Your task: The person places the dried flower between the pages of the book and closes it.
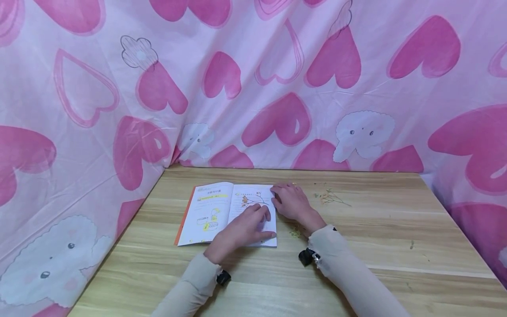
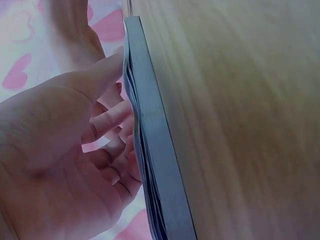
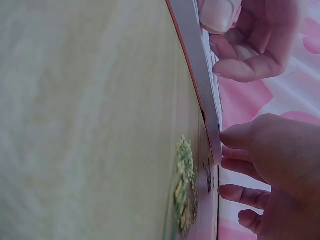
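Note:
An open book (image 1: 203, 207) with an orange cover edge lies on the wooden table. On its right page is a small dried flower sprig (image 1: 247, 200) with orange-brown heads. My left hand (image 1: 242, 226) rests over the lower part of that page, fingers loosely bent and touching the paper near the sprig, thumb by the right edge. At the upper right corner, my right hand (image 1: 293, 203) touches the book's edge with its fingertips. In the right wrist view its thumb meets the page edge of the book (image 3: 200, 75), while the other fingers are spread apart.
More dried sprigs (image 1: 330, 197) lie right of the book, and a yellow-green cluster (image 1: 295, 232) sits under the right wrist. Small plant bits (image 1: 412, 244) are scattered further right. A pink heart-patterned cloth (image 1: 273, 110) hangs behind and at both sides of the table (image 1: 376, 246).

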`<state>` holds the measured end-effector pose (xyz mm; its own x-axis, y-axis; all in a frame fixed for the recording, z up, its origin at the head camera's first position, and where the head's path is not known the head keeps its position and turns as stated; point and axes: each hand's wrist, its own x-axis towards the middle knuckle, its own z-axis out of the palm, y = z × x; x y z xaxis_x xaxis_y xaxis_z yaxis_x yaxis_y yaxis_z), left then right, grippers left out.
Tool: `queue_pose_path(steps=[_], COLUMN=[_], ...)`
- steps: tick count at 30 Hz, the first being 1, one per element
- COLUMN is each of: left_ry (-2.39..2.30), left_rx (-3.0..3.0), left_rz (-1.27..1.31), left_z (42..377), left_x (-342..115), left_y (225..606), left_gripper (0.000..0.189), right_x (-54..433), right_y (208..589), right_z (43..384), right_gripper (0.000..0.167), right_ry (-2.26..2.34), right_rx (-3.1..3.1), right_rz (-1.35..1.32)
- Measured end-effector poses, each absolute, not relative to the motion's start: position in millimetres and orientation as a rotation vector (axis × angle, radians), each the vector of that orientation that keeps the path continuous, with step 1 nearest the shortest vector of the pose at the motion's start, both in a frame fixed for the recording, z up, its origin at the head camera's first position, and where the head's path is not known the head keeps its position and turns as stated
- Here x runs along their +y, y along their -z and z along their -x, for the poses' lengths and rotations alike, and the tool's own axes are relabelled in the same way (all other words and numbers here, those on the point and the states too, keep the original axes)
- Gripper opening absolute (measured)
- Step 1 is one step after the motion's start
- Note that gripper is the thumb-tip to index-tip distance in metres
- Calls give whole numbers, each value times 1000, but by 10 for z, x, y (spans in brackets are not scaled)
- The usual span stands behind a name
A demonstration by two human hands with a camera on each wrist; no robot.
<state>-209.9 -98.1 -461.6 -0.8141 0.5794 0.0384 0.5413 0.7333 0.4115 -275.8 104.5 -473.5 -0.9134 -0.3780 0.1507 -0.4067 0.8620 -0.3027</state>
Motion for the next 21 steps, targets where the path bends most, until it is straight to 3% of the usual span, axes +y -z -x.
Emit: queue_pose_path(steps=[13,21], left_ry=[-609,-641], left_rx=[2797,2807], left_rz=[-1018,-1040], left_z=[2129,2118], left_x=[-979,-996], left_y=[4630,4605], left_gripper=[46,27], right_x=[1048,1095], right_y=[4742,4765], right_z=[2754,2764], right_gripper=[44,46], right_ry=[-532,-568], right_rx=[-2955,-2937], right_rz=[-627,-634])
